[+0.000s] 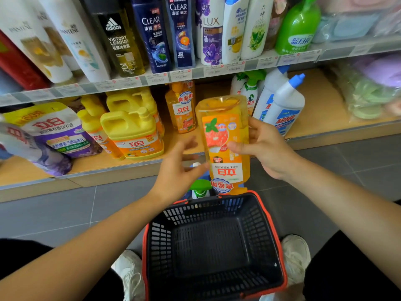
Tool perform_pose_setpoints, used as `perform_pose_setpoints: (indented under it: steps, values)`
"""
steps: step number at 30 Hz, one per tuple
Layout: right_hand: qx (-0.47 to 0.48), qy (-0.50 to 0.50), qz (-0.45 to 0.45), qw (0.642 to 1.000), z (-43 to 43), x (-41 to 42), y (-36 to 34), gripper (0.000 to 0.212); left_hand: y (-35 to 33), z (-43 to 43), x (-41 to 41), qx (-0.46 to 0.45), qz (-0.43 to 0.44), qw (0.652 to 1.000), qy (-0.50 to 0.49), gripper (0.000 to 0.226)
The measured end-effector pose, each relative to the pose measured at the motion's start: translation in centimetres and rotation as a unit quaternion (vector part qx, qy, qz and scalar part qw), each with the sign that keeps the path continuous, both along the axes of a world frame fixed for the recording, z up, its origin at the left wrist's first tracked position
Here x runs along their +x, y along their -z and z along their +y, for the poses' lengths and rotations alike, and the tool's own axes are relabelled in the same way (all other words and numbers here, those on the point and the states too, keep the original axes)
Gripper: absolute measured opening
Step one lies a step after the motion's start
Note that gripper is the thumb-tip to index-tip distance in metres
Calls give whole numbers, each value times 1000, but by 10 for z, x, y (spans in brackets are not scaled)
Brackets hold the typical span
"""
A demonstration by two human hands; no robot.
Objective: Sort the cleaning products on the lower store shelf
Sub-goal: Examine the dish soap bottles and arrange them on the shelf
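Right hand (267, 146) gripped inverted translucent orange bottle (225, 144); left hand (180, 170), fingers loosely spread, at its 8 o'clock; perforated plastic basket (256, 224) at 6.

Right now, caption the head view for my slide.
Right hand grips an inverted orange bottle before the lower shelf; left hand open beside it.

An orange dish-soap bottle (225, 144), held upside down, is gripped at its right side by the right hand (267, 146), thumb across the label. The left hand (178, 170), fingers spread and blurred, is just left of the bottle. Below the bottle sits a dark, red-rimmed shopping basket (253, 222). Behind and left of the bottle stand yellow detergent jugs (132, 131).
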State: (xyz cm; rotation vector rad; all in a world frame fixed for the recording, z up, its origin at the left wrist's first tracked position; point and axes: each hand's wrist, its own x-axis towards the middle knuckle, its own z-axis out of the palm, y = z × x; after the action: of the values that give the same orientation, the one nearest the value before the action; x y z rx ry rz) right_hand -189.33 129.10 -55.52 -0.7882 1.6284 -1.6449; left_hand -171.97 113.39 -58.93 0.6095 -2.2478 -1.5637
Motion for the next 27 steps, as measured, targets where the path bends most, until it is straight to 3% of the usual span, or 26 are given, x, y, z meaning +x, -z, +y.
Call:
perform_pose_setpoints:
  steps: [3,5,9,13,16,20,27]
  values:
    - [-20,31,-37,999,-5,-2,-3,54,22,2,-1,44,-132,987,76,61]
    - [-34,47,-59,997,-8,-3,-4,55,32,8,0,109,-154,977,98,46]
    - [-64,61,-95,992,-12,-7,-2,63,39,21,-1,256,-140,951,102,27]
    - [-118,60,-106,986,-14,-19,-3,90,40,21,-8,371,-71,925,36,39]
    - [-124,86,-115,982,-15,-30,-5,90,35,19,-13,434,-28,901,-4,42]
    - [-98,156,-133,974,-16,-41,3,87,27,8,-17,451,39,890,-56,24]
    - [-16,153,-222,963,-30,-41,38,67,-7,-44,-19,298,105,942,-112,11]
